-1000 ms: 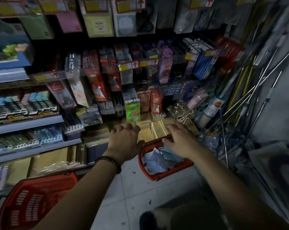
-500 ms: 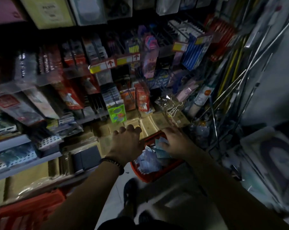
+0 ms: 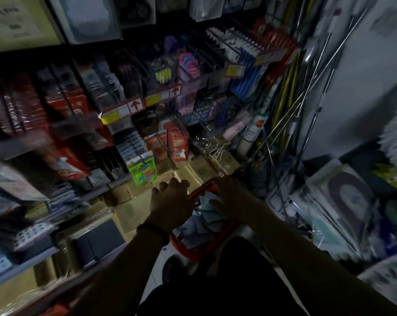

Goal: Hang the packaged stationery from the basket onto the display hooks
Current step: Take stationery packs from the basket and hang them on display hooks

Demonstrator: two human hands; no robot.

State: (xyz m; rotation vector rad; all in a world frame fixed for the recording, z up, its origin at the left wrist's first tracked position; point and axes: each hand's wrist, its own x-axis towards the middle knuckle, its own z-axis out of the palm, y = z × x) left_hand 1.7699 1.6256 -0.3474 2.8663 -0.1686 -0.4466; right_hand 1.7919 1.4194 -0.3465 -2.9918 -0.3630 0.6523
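Observation:
A red basket [image 3: 193, 250] stands on the floor below the display, holding several pale blue packets [image 3: 207, 216]. My left hand [image 3: 171, 202] hovers over the basket's left rim, knuckles up and fingers bent down; its fingertips are hidden, so I cannot tell whether it holds the rim. My right hand [image 3: 233, 196] reaches into the basket with its fingers spread, resting on the packets. Just above the hands, display hooks carry rows of hanging packets, among them red packs [image 3: 178, 143] and a green pack [image 3: 142, 172].
Shelves of boxed goods [image 3: 26, 233] run along the left. Long metal rods [image 3: 311, 92] lean in the right corner beside wrapped goods [image 3: 345, 201]. Flat yellowish boxes [image 3: 193, 172] lie under the hooks. The shop is dim and the picture is blurred.
The view has swung downward and closer to the hooks. Both hands stay over the basket; the right hand has gone further onto the packets.

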